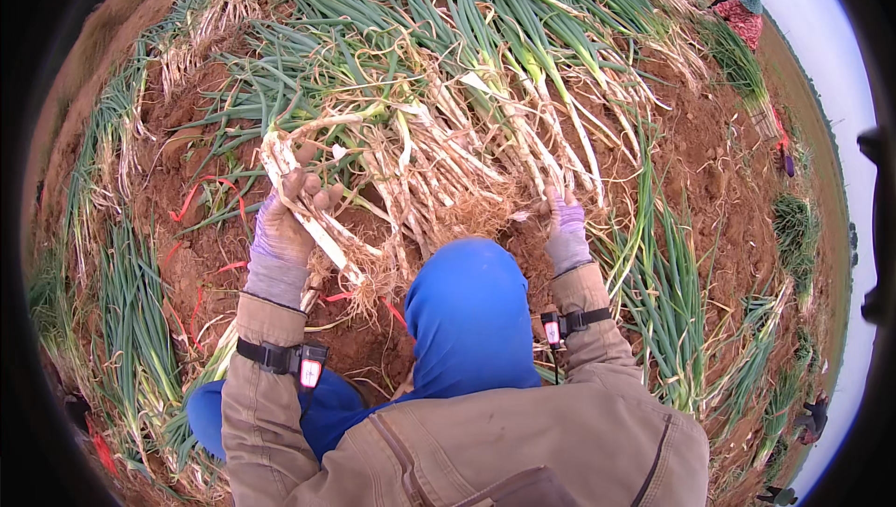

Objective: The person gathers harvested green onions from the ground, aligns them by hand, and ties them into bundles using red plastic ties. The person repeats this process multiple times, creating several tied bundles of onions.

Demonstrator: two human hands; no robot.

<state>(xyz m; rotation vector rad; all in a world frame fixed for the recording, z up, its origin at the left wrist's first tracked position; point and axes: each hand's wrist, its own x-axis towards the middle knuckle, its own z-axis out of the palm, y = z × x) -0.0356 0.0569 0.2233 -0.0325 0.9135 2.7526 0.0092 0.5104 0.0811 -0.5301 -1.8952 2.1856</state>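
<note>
My left hand, in a dirt-stained glove, is closed around a few long green onions. Their white stalks slant across the palm, and the tangled roots hang towards my knee. My right hand, gloved in the same way, grips the root end of a green onion stalk at the right side of the pile; the hand hides its tip. Between my hands and beyond them lies a thick pile of green onions, their roots towards me and their green leaves pointing away.
Reddish-brown soil surrounds the pile. Red ties are scattered at the left. More green onions lie at the left, others by my right arm. My blue-clad knee rises between my arms. A person is at far right.
</note>
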